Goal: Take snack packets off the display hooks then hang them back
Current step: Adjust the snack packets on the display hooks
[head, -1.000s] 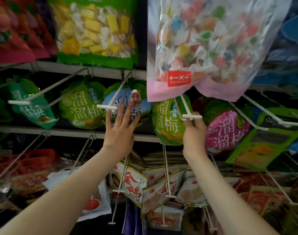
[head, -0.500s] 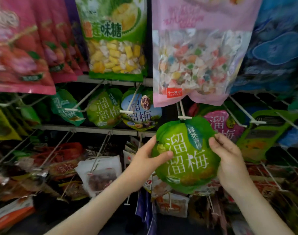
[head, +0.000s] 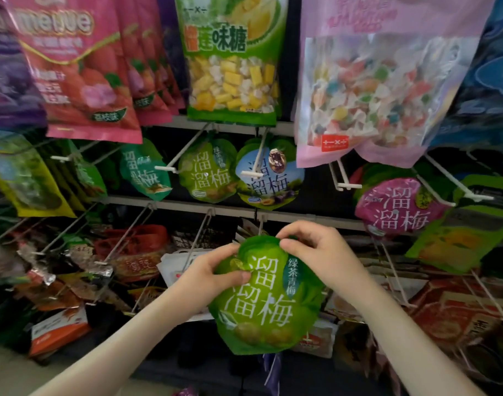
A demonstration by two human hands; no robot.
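- Packet [head: 266, 298], green and rounded, hangs on no hook; both hands hold it in front of the lower rows of the display.
- Left hand [head: 213, 274] pinches its upper left edge, thumb on the printed face, the other fingers curled behind.
- Right hand [head: 316, 252] pinches the crumpled top rim with its fingers bent tight.
- Open room lies in the dark gap above, between the blue-faced packet [head: 268, 178] and the pink round packet [head: 398, 210]. A bare hook [head: 348, 185] with a white tip juts out there, just under the pink candy bag [head: 373, 95].
- Grey shelf rail [head: 187, 205] crosses just above the right hand, and lower wire hooks stick out on both sides.
- Green packet stands upright, printed face toward the camera and top rim up, with its long axis nearly vertical.
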